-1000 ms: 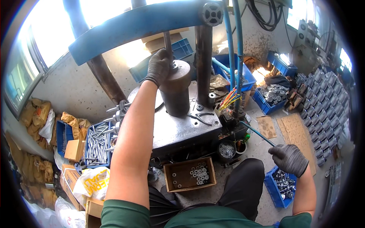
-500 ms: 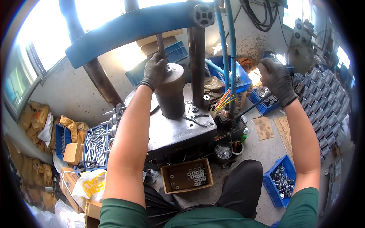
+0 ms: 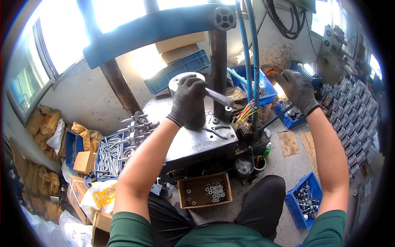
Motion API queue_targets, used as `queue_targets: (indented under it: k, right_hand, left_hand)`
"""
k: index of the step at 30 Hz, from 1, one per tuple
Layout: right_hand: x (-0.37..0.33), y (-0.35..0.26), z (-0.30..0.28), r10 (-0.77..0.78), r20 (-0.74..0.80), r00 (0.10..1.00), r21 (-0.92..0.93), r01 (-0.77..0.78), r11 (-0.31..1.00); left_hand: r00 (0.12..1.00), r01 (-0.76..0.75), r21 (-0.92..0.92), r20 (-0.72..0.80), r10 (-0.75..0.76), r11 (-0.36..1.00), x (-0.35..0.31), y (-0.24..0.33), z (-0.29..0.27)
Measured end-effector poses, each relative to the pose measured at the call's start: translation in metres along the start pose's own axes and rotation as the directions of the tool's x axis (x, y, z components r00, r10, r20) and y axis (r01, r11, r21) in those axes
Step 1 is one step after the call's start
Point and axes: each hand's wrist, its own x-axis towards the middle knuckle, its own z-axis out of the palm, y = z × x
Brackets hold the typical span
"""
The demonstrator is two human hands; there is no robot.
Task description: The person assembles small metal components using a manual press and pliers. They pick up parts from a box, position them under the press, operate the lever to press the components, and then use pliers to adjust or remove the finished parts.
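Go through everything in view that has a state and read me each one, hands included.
Left hand: gloved, closed
Metal rod: gripped in the left hand, slanted
Right hand: gloved, closed
Lever: gripped in the right hand, slanted
Metal cylinder: upright, partly hidden
Pliers: lying flat, handles spread
Brown box: open, partly filled
Lower right blue bin: open, holding metal parts

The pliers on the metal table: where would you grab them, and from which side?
Probably by both handles, coming from the right. The pliers lie flat with their handles splayed toward the right edge of the metal table, while the gloved left hand is close to their other end.
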Motion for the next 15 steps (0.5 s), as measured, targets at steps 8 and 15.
queue_targets:
  k: [8,15]
  right_hand:
    - [-0.047,-0.008,-0.004,-0.009,0.031,0.999,0.148,0.004,0.989]
    - [-0.115,-0.008,-0.019,0.006,0.099,0.995,0.226,-0.028,0.974]
  left_hand:
    - [0.436,0.668,-0.715,0.599,-0.672,-0.204,-0.176,0.151,0.007]
    - [-0.124,0.677,-0.389,0.776,-0.619,-0.624,-0.21,0.148,0.018]
